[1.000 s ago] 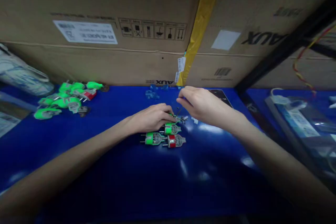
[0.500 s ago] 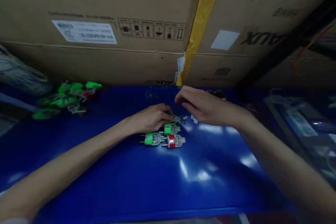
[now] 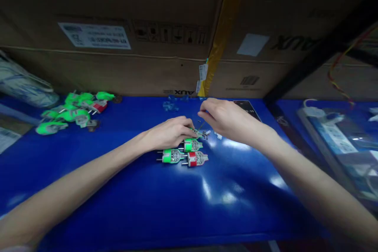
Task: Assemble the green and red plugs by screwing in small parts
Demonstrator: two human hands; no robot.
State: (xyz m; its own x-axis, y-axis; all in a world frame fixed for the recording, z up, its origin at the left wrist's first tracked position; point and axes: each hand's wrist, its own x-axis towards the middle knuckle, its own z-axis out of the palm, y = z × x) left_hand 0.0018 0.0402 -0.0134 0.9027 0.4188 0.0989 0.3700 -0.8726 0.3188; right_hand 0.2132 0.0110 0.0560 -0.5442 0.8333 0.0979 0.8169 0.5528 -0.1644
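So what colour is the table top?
Glossy blue table top, clearest in the head view.

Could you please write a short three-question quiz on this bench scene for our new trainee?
1. True or false: the left hand rests on the blue table, fingers at a green part.
2. Which coloured band marks the small part lying nearest the camera, right of the green-banded part?
A. red
B. yellow
C. white
3. Fill in: the heap of green parts lies on the far ____ side of the table.

Key:
1. True.
2. A.
3. Left. The right hand hovers above tiny loose pieces; whether it pinches anything cannot be told.
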